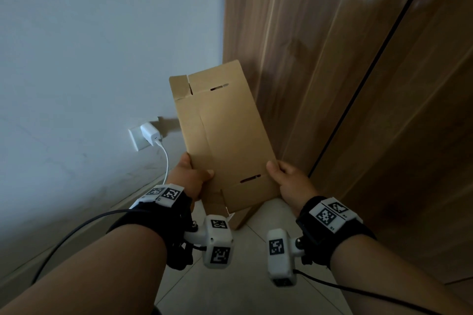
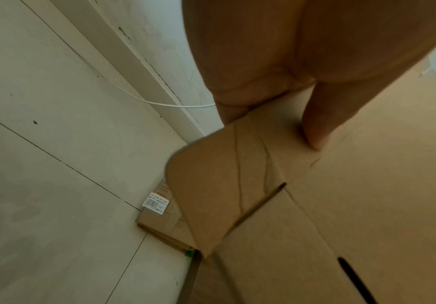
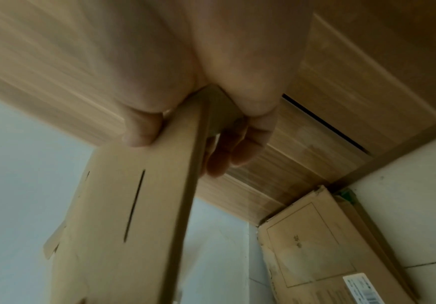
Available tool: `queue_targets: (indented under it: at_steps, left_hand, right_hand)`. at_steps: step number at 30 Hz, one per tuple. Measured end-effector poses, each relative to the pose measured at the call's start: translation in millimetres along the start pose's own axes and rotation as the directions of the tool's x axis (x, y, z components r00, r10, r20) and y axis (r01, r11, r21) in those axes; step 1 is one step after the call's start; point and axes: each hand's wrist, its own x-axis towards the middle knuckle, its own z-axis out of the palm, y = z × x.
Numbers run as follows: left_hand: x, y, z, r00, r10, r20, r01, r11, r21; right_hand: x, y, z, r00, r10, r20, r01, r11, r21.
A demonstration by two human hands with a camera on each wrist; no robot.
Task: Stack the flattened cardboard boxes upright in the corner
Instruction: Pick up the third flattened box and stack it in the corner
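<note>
I hold a flattened brown cardboard box [image 1: 225,133] up in the air in front of the corner, its long side pointing away from me. My left hand [image 1: 192,176] grips its near left edge, thumb [image 2: 315,127] on top of the held box [image 2: 367,195]. My right hand [image 1: 284,176] pinches the near right edge, thumb [image 3: 141,131] on the upper face of the held box [image 3: 123,236] and fingers [image 3: 227,152] underneath. Below it, flattened boxes [image 3: 315,242] with a barcode label stand leaning in the corner, their lower end [image 2: 159,222] on the floor.
A wood-grain wardrobe [image 1: 345,59] with a dark door gap stands on the right. The white wall [image 1: 89,46] on the left carries a socket with a white charger [image 1: 151,134] and its cable. Pale floor tiles [image 1: 245,276] lie below, with a skirting board [image 2: 139,67] along the wall.
</note>
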Motion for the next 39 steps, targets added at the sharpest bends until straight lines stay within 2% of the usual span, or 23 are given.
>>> queue_targets:
  at_steps: [6,9,15,18,20,23,25,33,37,39]
  left_hand:
    - [6,-1,0,1.000,0.018,0.022,-0.018,1.000,-0.003]
    - [18,-2,-1,1.000,0.009,0.000,-0.009,0.999,0.053]
    - [42,0,-4,0.991,-0.025,-0.129,0.052,0.976,0.212]
    - [62,-9,-2,0.981,-0.033,-0.192,0.070,0.980,0.185]
    - [78,-18,3,0.976,-0.063,-0.211,0.099,0.981,0.165]
    - [104,-41,13,0.969,-0.120,-0.214,0.151,0.980,0.133]
    - [116,-58,18,0.967,-0.150,-0.206,0.176,0.977,0.117]
    - [155,-127,31,0.937,-0.306,-0.165,0.318,0.947,0.046]
    - [161,-145,34,0.900,-0.419,-0.122,0.419,0.907,-0.030]
    - [167,-155,32,0.885,-0.456,-0.090,0.457,0.889,-0.012]
  right_hand:
    - [15,17,7,0.997,0.067,0.042,-0.068,0.997,0.027]
    - [25,23,12,0.996,0.070,0.051,-0.071,0.997,0.026]
    - [53,36,21,0.995,0.101,0.022,-0.101,0.995,-0.027]
    - [68,55,29,0.982,0.170,-0.084,-0.167,0.985,0.035]
    - [81,77,39,0.959,0.268,-0.093,-0.255,0.958,0.135]
    - [96,101,55,0.920,0.388,0.056,-0.372,0.818,0.440]
    - [105,114,64,0.903,0.417,0.098,-0.404,0.753,0.519]
    - [138,163,74,0.869,0.478,0.129,-0.467,0.708,0.530]
    - [162,182,75,0.876,0.477,0.072,-0.456,0.769,0.448]
    - [174,190,73,0.876,0.479,0.046,-0.455,0.793,0.407]
